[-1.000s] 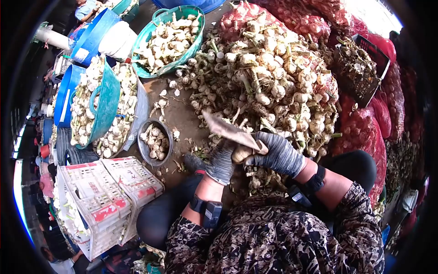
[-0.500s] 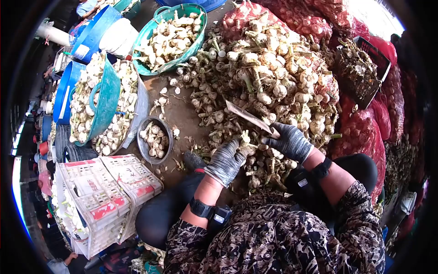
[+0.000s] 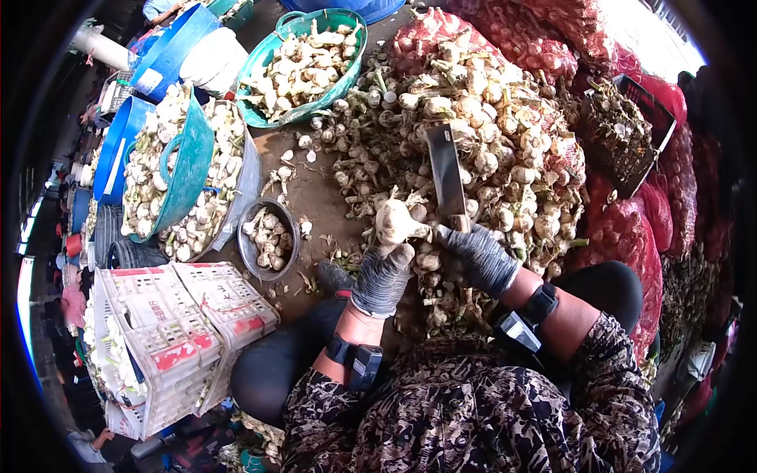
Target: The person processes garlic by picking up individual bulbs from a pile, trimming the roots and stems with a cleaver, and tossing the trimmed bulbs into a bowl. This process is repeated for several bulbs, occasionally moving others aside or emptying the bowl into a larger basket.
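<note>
My left hand [image 3: 382, 276], in a grey striped glove, is closed round a pale garlic bulb [image 3: 392, 221] whose cut stem end points right. My right hand [image 3: 482, 256], gloved the same way, grips the handle of a knife [image 3: 447, 172] with a broad rectangular blade. The blade stands nearly upright in view, pointing away from me, just right of the bulb. Behind and below both hands lies a large heap of garlic bulbs [image 3: 505, 150] with stems and dry roots.
A green basket of garlic [image 3: 363, 59], a tilted green tub [image 3: 189, 173] and a small grey bowl [image 3: 294, 244] stand left. White crates [image 3: 181, 315] are at lower left. Red mesh sacks [image 3: 627, 236] and a black crate [image 3: 662, 142] lie right.
The knife has swung from a leftward slant to nearly upright. My left hand has turned and risen slightly, bringing the garlic bulb into clear view. The right hand has shifted slightly left and down.
</note>
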Demonstrator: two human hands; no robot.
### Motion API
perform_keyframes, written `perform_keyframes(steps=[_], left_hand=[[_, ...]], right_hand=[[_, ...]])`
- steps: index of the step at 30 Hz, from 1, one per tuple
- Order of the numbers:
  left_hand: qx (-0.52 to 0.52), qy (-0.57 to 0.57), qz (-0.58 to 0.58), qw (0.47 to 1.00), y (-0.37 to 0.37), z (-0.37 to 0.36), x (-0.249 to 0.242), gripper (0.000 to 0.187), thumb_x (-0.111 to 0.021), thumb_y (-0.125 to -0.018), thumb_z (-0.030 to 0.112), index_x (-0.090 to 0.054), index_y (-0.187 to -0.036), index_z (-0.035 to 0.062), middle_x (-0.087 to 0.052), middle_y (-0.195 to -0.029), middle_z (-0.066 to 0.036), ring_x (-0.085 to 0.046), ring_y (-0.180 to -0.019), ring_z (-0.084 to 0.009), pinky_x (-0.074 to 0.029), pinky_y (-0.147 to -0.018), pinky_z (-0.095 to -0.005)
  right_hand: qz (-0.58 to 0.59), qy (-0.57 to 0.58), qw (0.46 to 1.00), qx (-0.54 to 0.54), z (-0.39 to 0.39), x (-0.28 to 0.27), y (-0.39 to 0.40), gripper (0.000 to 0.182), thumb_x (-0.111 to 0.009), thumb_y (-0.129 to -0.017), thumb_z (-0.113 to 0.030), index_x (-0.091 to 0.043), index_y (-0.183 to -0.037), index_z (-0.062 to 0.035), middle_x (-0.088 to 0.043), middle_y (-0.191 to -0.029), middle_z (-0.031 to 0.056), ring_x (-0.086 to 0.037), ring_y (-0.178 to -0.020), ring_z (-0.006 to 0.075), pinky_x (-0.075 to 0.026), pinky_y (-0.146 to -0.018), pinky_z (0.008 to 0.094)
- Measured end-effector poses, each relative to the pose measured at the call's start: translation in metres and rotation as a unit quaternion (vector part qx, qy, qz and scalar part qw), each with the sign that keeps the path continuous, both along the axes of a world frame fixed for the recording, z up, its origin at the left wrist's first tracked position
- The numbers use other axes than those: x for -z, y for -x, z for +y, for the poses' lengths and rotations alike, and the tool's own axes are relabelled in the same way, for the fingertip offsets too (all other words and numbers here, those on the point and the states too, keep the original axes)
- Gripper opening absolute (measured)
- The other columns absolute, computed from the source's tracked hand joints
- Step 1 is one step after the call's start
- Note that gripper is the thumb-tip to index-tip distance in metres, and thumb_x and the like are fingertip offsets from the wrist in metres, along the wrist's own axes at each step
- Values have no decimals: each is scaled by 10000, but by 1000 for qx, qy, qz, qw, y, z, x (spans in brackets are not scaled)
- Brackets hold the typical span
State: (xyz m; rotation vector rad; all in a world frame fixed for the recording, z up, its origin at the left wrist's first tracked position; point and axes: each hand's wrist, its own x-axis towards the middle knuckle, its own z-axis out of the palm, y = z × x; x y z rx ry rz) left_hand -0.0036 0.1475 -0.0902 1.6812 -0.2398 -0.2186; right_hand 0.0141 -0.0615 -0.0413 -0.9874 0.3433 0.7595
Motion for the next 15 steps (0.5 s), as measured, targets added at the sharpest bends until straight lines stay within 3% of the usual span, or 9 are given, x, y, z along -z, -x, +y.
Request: perform_keyframes(steps=[4, 5, 6, 8, 10, 11, 12, 13, 15], left_hand=[[-55, -21, 22, 998, 7, 4, -7, 449, -691, -899, 244, -553, -1286, 61, -540, -1329, -111, -554, -1191, -259, -462, -1005, -382], [-50, -159, -120, 979, 3, 3, -29, 364, -691, -871, 152, -591, -1211, 71, -557, -1286, -99, -575, -1145, -238, -481, -976, -382], [38, -269, -185, 944, 3, 12, -26, 435, -678, -887, 142, -555, -1301, 91, -547, -1332, -91, -563, -1178, -213, -485, -984, -368], [-34, -392, -444, 805, 0, 13, 19, 504, -631, -931, 199, -487, -1405, 108, -528, -1385, -75, -544, -1222, -218, -468, -1022, -352], [44, -406, -383, 829, 15, 20, 33, 491, -460, -1026, 366, -448, -1457, 131, -456, -1492, -86, -479, -1326, -204, -392, -1127, -374], [79, -686, -555, 464, 14, 25, 30, 477, -454, -1033, 358, -460, -1447, 121, -467, -1483, -96, -481, -1328, -220, -379, -1140, -389], [93, -798, -596, -13, 12, 29, 28, 464, -447, -1039, 350, -473, -1437, 112, -477, -1475, -107, -484, -1330, -236, -366, -1154, -405], [94, -795, -599, -12, 13, 26, 28, 464, -447, -1039, 350, -473, -1437, 112, -477, -1475, -107, -484, -1330, -236, -366, -1154, -405], [-63, -785, -524, -326, 5, 6, -25, 450, -444, -1043, 333, -489, -1419, 91, -515, -1435, -118, -515, -1298, -280, -361, -1159, -433]], right_hand=[[-366, 290, 883, -51, -2, 18, 11, 374, -743, -883, -302, -605, -1121, -48, -663, -790, 74, -640, -673, 206, -519, -623, 365], [-373, 398, 827, -133, -8, -14, 9, 395, -744, -859, -298, -617, -1138, -49, -673, -829, 154, -680, -769, 313, -535, -704, 403], [-472, 414, 769, -123, -14, -14, 10, 338, -734, -834, -254, -631, -1105, -81, -664, -849, 197, -674, -793, 368, -534, -684, 427], [-544, 462, 673, -193, -21, -40, 10, 299, -727, -795, -223, -635, -1054, -106, -662, -823, 163, -667, -796, 372, -529, -674, 450], [-579, 486, 608, -244, -22, -41, 13, 264, -719, -767, -228, -624, -994, -132, -656, -772, 111, -667, -726, 331, -509, -623, 448], [-574, 486, 603, -268, -23, -43, 13, 268, -712, -774, -240, -622, -1007, -141, -655, -764, 106, -667, -717, 328, -506, -612, 449], [-567, 486, 598, -291, -24, -44, 14, 271, -706, -782, -251, -620, -1019, -151, -654, -756, 100, -666, -708, 325, -503, -602, 451], [-548, 511, 580, -320, -24, -44, 14, 281, -690, -797, -268, -616, -1047, -164, -650, -745, 101, -664, -695, 329, -504, -591, 458], [-541, 515, 580, -325, -25, -41, 15, 281, -682, -802, -269, -614, -1053, -161, -649, -738, 102, -664, -689, 331, -503, -582, 461]])
